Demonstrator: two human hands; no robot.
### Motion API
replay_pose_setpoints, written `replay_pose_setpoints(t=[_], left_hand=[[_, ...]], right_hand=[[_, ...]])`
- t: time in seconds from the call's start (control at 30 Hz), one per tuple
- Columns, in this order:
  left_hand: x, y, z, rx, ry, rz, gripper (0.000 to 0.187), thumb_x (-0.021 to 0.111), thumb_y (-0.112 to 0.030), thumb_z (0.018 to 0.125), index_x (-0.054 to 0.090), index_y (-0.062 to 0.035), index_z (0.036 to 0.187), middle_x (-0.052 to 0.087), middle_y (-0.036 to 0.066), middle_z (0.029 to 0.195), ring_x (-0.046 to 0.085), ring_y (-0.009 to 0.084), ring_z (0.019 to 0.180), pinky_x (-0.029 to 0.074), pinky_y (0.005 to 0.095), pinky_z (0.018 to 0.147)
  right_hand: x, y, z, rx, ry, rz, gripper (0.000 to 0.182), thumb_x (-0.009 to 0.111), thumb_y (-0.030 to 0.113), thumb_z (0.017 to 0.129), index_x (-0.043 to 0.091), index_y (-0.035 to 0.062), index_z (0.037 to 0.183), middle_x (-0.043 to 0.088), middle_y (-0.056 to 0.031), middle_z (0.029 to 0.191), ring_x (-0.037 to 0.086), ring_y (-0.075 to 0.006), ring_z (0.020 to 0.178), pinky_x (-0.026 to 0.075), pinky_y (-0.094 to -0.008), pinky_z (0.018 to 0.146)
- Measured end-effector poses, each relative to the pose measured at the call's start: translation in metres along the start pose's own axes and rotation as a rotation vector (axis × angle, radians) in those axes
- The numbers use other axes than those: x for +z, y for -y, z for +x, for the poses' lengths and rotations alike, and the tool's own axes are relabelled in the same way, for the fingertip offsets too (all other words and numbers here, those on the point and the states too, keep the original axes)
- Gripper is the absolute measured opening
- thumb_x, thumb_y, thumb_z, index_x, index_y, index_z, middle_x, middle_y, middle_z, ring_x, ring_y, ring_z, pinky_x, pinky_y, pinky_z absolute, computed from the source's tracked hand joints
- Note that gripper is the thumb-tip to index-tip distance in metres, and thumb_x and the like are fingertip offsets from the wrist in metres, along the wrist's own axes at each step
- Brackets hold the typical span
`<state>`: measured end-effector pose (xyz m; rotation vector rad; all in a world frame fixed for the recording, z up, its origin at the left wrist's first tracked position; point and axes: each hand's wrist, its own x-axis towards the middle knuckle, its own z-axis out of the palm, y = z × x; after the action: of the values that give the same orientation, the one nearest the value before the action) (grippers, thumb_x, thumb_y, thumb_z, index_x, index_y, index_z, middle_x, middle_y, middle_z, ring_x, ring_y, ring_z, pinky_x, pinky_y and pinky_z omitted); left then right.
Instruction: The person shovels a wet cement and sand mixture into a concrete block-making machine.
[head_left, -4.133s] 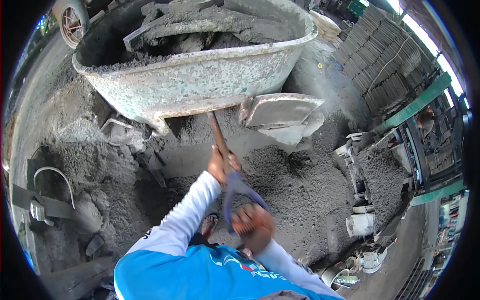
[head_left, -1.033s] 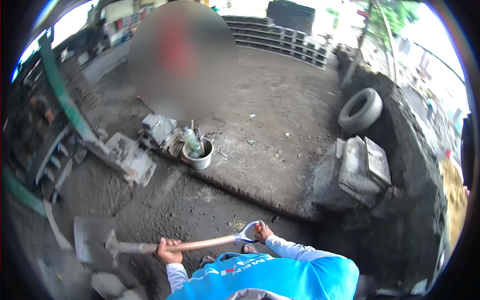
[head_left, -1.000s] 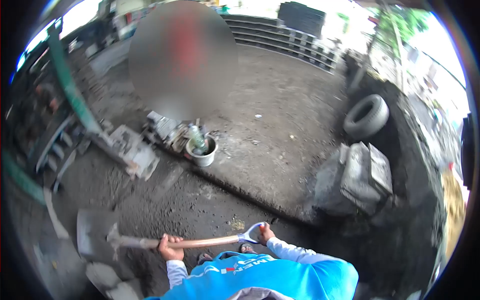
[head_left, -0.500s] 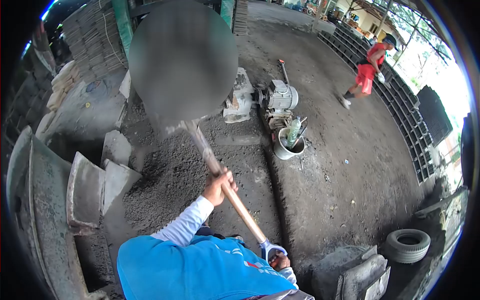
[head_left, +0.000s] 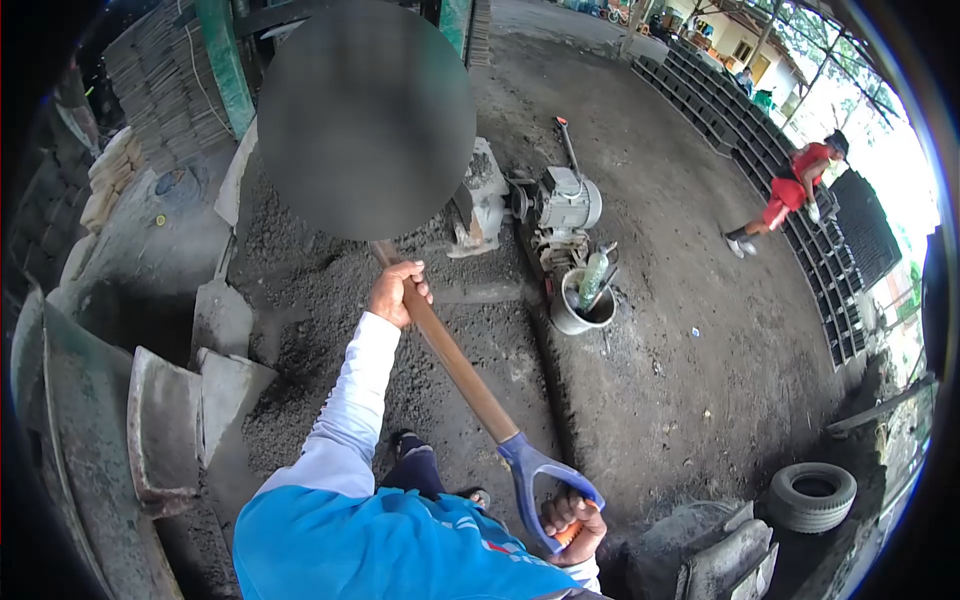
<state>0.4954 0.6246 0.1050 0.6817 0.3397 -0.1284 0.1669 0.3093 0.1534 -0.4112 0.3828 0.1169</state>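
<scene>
Both my hands are on a long-handled shovel (head_left: 455, 365) with a wooden shaft and a blue D-shaped grip. High on the shaft, my left hand (head_left: 398, 293) is closed around the wood. At the near end, my right hand (head_left: 575, 520) wraps the crossbar of the grip, where some orange shows. The shaft slants up and left from the grip, and its far end disappears behind a round grey blur, so the blade is hidden. Beneath and left of the shaft lies dark, crumbly grey material (head_left: 320, 345) spread over the ground.
An electric motor (head_left: 570, 200) stands right of the blur, with a bucket (head_left: 582, 318) holding a bottle below it. Curved metal sheets (head_left: 105, 430) rise at left. A tyre (head_left: 812, 497) lies lower right. A person in red (head_left: 795, 190) is beside stacked dark blocks (head_left: 700, 105).
My left hand has slid up the shaft toward the far end, and the arm is straighter. More of the blue grip shows. The person in red has moved right, closer to the blocks.
</scene>
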Motion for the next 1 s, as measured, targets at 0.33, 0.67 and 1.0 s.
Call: replay_pose_setpoints(t=[0.33,0.67,1.0], left_hand=[[-0.037,-0.090,0.143,0.001,0.010,0.019,0.014,0.067,-0.009,0.078,0.053,-0.0095,0.075,0.049,0.002,0.062,0.052,0.0202,0.052,0.047,0.0411,0.055],[0.002,-0.083,0.126,-0.035,0.055,-0.169,0.021,0.066,-0.015,0.079,0.048,-0.0126,0.069,0.046,0.001,0.058,0.050,0.0175,0.055,0.046,0.0366,0.059],[0.034,0.112,-0.032,-0.248,0.110,-0.091,0.017,0.069,-0.010,0.076,0.054,-0.0046,0.073,0.052,0.007,0.064,0.056,0.0238,0.053,0.050,0.0437,0.056]], right_hand=[[0.081,-0.064,0.132,-0.050,0.000,-0.117,0.020,0.062,0.020,0.080,0.046,0.0135,0.070,0.036,0.0016,0.063,0.039,-0.0142,0.057,0.039,-0.0317,0.054],[0.070,0.011,0.154,-0.079,0.131,-0.401,0.023,0.068,0.026,0.079,0.054,0.0074,0.079,0.054,-0.0074,0.068,0.055,-0.0218,0.061,0.047,-0.0375,0.055],[-0.217,0.067,0.043,-0.027,-0.514,-0.491,0.020,0.063,0.014,0.064,0.060,0.0031,0.080,0.058,-0.0099,0.064,0.058,-0.0251,0.056,0.052,-0.0379,0.052]])
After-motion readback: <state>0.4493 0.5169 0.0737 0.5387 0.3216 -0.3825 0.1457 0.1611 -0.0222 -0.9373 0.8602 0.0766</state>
